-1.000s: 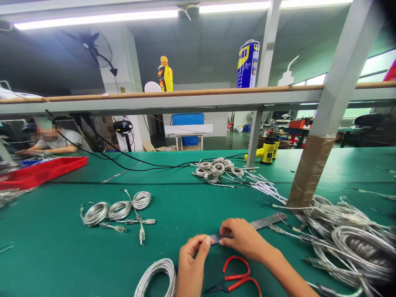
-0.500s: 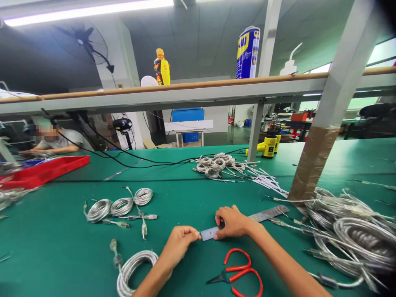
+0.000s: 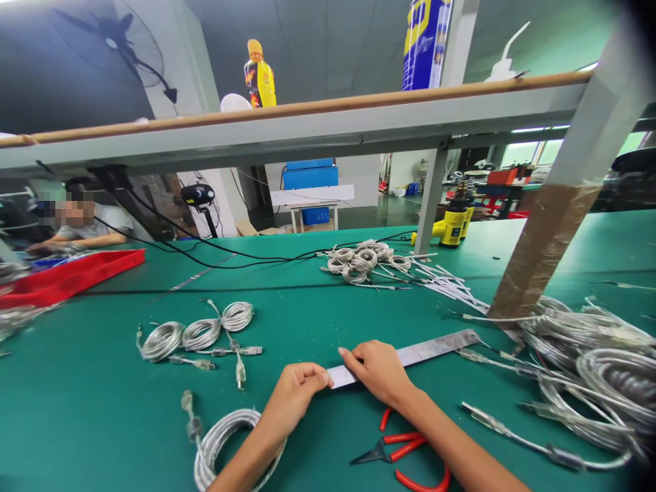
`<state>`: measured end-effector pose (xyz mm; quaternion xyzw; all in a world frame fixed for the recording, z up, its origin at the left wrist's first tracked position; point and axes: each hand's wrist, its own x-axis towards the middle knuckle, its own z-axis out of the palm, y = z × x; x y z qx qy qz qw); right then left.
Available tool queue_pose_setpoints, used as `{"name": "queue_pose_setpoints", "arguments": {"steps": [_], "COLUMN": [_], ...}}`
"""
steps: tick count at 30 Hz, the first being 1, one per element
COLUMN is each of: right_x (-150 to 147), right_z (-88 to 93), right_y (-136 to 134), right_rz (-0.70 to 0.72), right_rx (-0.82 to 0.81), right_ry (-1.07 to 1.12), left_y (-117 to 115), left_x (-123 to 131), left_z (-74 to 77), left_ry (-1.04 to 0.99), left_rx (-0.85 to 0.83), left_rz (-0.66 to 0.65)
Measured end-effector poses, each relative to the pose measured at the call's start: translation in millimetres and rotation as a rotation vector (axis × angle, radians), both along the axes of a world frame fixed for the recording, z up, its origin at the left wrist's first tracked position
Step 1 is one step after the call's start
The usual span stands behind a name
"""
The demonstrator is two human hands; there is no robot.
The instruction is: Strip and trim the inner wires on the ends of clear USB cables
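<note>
A steel ruler [image 3: 435, 347] lies slantwise on the green table. My right hand [image 3: 382, 374] lies across its left half and holds it, fingers curled over the strip and thumb pointing left. At the ruler's left end, my left hand [image 3: 296, 395] is closed in a pinch; whatever sits between the fingertips is too small to make out. Below my right forearm are red-handled scissors [image 3: 407, 447], partly covered by the arm, blades pointing left. Partly under my left forearm is a coiled clear-jacketed cable [image 3: 210, 456].
Three small cable coils [image 3: 201, 335] lie at left, and a large cable heap [image 3: 589, 383] at right. Farther back are more coils [image 3: 359, 261], white strips [image 3: 454, 287] and a yellow heat gun [image 3: 451, 229]. A taped post [image 3: 546, 249] stands right; a red tray [image 3: 76, 277] and a person sit left.
My right hand has shifted its hold on the ruler, its thumb now stretched leftward. The pinching left hand now meets the ruler's end. My right forearm covers more of the scissors; the camera view has tilted.
</note>
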<state>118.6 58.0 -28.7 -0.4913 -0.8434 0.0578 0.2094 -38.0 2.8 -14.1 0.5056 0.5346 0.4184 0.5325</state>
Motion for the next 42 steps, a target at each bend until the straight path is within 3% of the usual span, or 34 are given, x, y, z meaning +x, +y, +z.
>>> {"name": "queue_pose_setpoints", "arguments": {"steps": [8,19,42], "right_x": [8,10,12], "right_z": [8.5,6.9,6.2], "right_y": [1,1,1], "right_rz": [-0.029,-0.005,0.025], "right_rx": [0.140,0.239,0.193], "right_ry": [0.023,0.031,0.006], "left_y": [2,-1,-1], "left_x": [4,3,3], "left_z": [-10.8,-10.6,-15.5], "left_ry": [0.049,0.143,0.186], "left_rx": [0.078,0.113,0.096], "left_rz": [-0.017,-0.057,-0.108]}}
